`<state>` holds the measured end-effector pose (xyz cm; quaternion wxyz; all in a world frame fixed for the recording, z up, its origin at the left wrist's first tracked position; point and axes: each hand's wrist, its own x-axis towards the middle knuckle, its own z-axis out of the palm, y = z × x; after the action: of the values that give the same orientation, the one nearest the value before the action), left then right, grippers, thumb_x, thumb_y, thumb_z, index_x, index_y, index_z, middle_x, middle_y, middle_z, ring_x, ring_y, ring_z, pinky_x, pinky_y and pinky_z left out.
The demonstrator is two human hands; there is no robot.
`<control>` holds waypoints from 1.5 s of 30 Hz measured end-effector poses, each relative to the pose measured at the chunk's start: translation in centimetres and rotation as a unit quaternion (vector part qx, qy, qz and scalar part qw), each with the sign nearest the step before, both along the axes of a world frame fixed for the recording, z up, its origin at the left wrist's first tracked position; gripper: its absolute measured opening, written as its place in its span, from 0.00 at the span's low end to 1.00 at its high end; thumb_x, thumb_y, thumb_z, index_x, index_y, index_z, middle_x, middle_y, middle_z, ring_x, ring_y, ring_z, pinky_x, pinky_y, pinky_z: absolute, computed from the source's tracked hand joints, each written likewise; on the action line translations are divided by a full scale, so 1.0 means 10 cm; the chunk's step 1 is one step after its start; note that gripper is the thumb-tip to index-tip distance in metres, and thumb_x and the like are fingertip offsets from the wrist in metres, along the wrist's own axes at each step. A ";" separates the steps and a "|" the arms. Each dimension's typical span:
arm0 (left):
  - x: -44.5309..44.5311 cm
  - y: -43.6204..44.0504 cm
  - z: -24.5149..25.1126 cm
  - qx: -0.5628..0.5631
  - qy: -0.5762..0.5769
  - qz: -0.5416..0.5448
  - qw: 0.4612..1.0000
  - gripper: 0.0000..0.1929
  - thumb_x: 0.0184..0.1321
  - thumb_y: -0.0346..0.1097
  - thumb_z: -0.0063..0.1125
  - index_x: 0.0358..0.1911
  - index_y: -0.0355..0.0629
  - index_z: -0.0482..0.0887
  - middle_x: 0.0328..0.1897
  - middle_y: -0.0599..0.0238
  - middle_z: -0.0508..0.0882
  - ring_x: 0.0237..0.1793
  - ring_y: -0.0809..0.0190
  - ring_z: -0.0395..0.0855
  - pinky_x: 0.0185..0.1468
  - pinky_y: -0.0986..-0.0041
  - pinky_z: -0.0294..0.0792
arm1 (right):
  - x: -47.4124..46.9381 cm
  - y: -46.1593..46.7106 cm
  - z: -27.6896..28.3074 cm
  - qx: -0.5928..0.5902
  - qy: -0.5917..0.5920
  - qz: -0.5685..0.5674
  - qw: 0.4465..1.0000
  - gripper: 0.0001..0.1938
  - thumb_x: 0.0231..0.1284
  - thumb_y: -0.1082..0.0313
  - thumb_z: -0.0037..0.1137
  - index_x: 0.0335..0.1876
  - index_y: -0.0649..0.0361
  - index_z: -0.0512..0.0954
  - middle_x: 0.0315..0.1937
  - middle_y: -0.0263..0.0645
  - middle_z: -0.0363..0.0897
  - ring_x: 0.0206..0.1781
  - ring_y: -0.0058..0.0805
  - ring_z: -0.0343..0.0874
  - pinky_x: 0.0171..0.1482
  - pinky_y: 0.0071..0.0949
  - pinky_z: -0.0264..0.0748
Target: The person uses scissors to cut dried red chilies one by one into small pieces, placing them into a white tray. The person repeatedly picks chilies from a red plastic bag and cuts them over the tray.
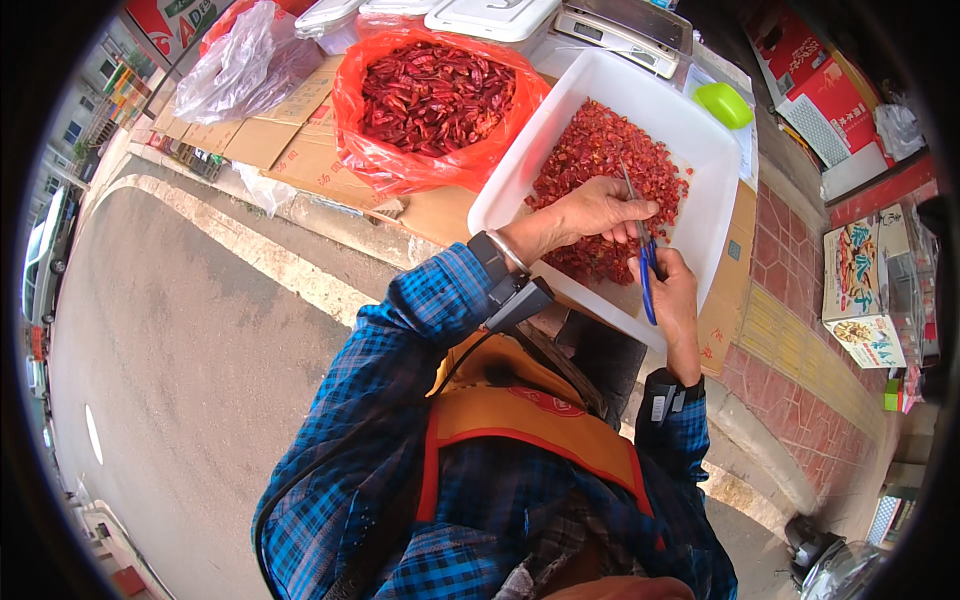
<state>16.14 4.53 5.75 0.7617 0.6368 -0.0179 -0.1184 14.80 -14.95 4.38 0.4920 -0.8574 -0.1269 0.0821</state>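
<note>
Over a white plastic tub (716, 184), my right hand (673, 289) grips the blue handles of a pair of scissors (646, 279), whose blades point away from me. My left hand (609, 210) is beside the blades with its thumb and fingers pinched together; whatever lies between them is too small to tell. Below both hands, cut pieces of dried red chilli (611, 154) cover much of the tub's bottom. Left of the tub, a red plastic bag (352, 161) stands rolled back around whole dried red chillies (435, 94).
Flattened cardboard (300, 154) covers the table. A digital scale (626, 34), lidded white containers (480, 16) and a light green plastic box (724, 105) stand around the tub. A crumpled translucent bag (240, 67) lies at the far left. Printed cartons (855, 277) stand at the right.
</note>
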 end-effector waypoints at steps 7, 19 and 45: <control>-0.01 0.86 0.13 0.014 -0.148 0.214 0.965 0.12 0.62 0.41 0.57 0.40 0.40 0.82 0.28 0.70 0.82 0.27 0.74 0.75 0.34 0.82 0.69 | 0.05 -0.05 -0.08 0.103 -0.024 0.012 0.994 0.15 0.56 0.60 0.64 0.39 0.62 0.74 0.25 0.25 0.72 0.28 0.12 0.68 0.32 0.15 0.66; 0.32 1.91 -0.37 0.648 -0.014 0.228 0.727 0.12 0.50 0.41 0.55 0.38 0.53 0.86 0.37 0.57 0.85 0.42 0.50 0.82 0.47 0.62 0.73 | 0.03 -0.03 -0.05 0.058 0.001 0.026 0.998 0.16 0.56 0.59 0.64 0.41 0.62 0.74 0.26 0.26 0.72 0.29 0.12 0.68 0.33 0.15 0.67; 0.16 0.53 0.26 0.049 -0.076 0.089 0.992 0.06 0.60 0.32 0.57 0.39 0.41 0.81 0.30 0.69 0.82 0.27 0.73 0.77 0.33 0.83 0.70 | -0.03 -0.06 0.06 0.052 -0.001 0.089 0.995 0.19 0.57 0.52 0.61 0.37 0.63 0.73 0.24 0.29 0.68 0.29 0.17 0.66 0.33 0.20 0.66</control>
<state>17.70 9.78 8.35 0.7334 0.6796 -0.0138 -0.0022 14.50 -15.59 5.00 0.5267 -0.8160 -0.2069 0.1178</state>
